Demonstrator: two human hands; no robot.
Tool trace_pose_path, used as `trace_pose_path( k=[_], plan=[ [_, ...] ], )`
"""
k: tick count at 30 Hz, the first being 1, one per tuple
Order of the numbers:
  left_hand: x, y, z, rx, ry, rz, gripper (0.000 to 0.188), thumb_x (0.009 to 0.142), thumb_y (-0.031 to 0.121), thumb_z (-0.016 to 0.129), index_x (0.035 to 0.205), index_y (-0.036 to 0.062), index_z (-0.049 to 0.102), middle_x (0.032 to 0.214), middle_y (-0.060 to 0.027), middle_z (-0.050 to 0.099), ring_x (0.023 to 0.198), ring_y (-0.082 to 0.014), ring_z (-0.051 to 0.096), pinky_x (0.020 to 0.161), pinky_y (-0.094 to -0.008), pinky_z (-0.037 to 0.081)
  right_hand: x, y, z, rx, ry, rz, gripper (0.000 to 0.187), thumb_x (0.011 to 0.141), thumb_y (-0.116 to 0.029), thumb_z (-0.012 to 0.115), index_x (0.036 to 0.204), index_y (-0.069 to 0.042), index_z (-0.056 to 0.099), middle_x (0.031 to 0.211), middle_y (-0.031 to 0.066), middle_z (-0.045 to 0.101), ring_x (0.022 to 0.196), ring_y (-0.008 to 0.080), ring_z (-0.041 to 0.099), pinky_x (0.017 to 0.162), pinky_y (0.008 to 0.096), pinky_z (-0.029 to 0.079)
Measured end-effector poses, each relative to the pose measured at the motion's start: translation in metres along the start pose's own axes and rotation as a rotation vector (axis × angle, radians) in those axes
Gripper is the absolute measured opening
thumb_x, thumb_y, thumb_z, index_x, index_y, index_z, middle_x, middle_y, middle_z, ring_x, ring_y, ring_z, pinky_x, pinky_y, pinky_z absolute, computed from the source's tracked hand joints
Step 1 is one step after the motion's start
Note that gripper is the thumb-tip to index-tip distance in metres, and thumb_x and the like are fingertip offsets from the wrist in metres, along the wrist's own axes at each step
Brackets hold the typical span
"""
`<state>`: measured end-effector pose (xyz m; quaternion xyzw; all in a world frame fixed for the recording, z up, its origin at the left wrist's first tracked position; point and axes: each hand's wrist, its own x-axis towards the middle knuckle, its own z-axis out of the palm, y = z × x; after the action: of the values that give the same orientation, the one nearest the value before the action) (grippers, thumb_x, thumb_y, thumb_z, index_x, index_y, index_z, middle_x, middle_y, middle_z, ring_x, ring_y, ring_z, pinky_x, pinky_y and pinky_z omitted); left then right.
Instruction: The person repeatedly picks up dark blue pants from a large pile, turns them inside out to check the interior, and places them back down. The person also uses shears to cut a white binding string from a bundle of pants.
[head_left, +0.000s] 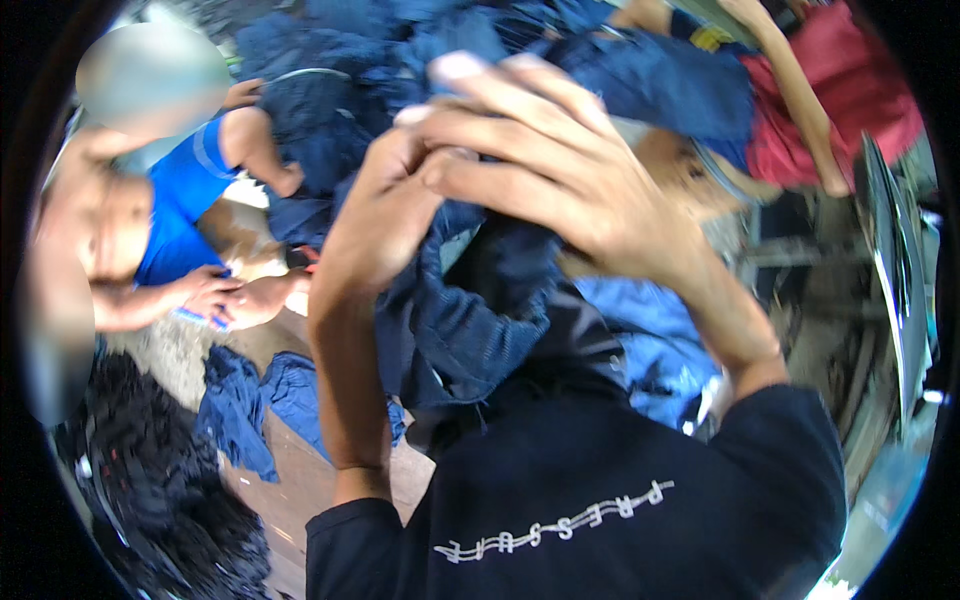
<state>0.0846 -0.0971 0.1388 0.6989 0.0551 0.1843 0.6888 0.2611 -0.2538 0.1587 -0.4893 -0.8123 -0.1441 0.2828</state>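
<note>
Both of my hands are raised close in front of me, overlapping above my lap. My right hand has its fingers stretched out and apart, lying across the left one; the fingertips are slightly blurred. Behind it is my left hand, with a bent thumb side visible and most of its fingers covered. Whether anything small sits between the hands cannot be made out. Just beneath them, a navy garment with a gathered, elastic-looking edge lies bunched over my lap, and neither hand plainly grips it.
A large heap of dark blue cloth spreads ahead. A person in blue shorts sits at left, another in red clothing at far right. Blue cloth pieces and a black pile lie lower left. A thin panel stands right.
</note>
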Motion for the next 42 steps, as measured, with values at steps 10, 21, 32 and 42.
trace_pose_path(
  k=[10, 21, 32, 42],
  plan=[
    [-0.023, -0.063, -0.050, 0.236, 0.230, -0.129, 0.055, 0.118, 0.041, 0.048, 0.157, 0.0030, 0.057, 0.148, -0.0185, 0.068, 0.138, -0.0277, 0.064, 0.119, -0.0430, 0.046, -0.185, 0.019, -0.058, 0.230, 0.346, 1.079, 0.043, 0.096, -0.013, 0.084, 0.134, 0.000, 0.068, 0.124, 0.0136, 0.078, 0.102, 0.0215, 0.076, 0.094, 0.0354, 0.060],
    [-0.050, -0.165, -0.036, 0.719, 0.198, -0.272, 0.066, 0.104, 0.041, 0.075, 0.155, 0.0035, 0.059, 0.154, -0.0211, 0.062, 0.144, -0.0324, 0.058, 0.121, -0.0425, 0.043, -0.433, -0.164, -0.178, -0.661, 0.003, 1.696, 0.051, 0.105, -0.031, 0.075, 0.142, 0.003, 0.067, 0.127, 0.0284, 0.076, 0.119, 0.0382, 0.074, 0.106, 0.0426, 0.053],
    [-0.039, -0.159, -0.007, 0.947, 0.239, -0.180, 0.080, 0.093, 0.047, 0.085, 0.157, 0.0071, 0.058, 0.155, -0.0227, 0.058, 0.146, -0.0373, 0.054, 0.124, -0.0466, 0.040, -0.544, -0.277, -0.005, -0.642, -0.653, 2.020, 0.038, 0.100, -0.019, 0.067, 0.136, -0.011, 0.067, 0.112, 0.0259, 0.073, 0.099, 0.0450, 0.075, 0.082, 0.0578, 0.060],
    [-0.039, -0.157, -0.001, 0.924, 0.271, -0.124, 0.080, 0.091, 0.045, 0.089, 0.153, 0.0038, 0.059, 0.149, -0.0212, 0.062, 0.140, -0.0376, 0.057, 0.120, -0.0469, 0.043, -0.417, -0.136, 0.089, 0.407, 0.608, 2.003, 0.045, 0.109, -0.023, 0.071, 0.145, 0.002, 0.063, 0.125, 0.0143, 0.077, 0.095, 0.0207, 0.079, 0.083, 0.0335, 0.061]
  ],
)
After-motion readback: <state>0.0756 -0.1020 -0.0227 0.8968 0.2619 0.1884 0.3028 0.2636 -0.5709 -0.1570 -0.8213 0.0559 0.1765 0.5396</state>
